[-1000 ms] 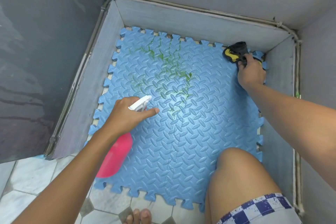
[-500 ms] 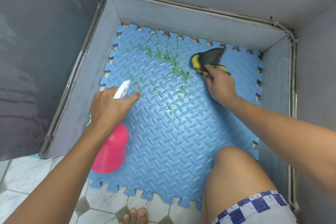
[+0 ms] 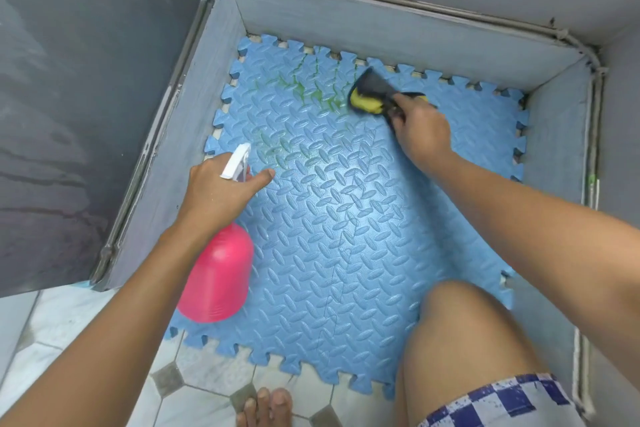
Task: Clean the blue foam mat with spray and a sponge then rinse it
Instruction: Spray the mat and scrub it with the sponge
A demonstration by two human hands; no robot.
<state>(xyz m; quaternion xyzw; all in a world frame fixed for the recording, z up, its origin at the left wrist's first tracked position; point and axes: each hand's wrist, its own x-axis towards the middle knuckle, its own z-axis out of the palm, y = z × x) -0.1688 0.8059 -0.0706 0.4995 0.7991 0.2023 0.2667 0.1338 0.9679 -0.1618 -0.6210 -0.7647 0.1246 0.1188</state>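
The blue foam mat (image 3: 353, 225) with jigsaw edges lies flat inside a grey walled corner. Green streaks (image 3: 304, 90) mark its far middle part. My right hand (image 3: 420, 128) grips a yellow and black sponge (image 3: 369, 95) pressed on the mat at the right end of the streaks. My left hand (image 3: 218, 191) holds a pink spray bottle (image 3: 218, 277) by its white trigger head (image 3: 237, 161), above the mat's left side, index finger stretched out.
Low grey walls (image 3: 381, 28) enclose the mat on the left, far and right sides. White and grey floor tiles (image 3: 194, 378) lie in front. My bare knee (image 3: 460, 333) rests over the mat's near right part, and my toes (image 3: 265, 406) show at the bottom.
My right hand carried the sponge from the far right corner leftward onto the green streaks. My left hand with the spray bottle shifted a little to the left.
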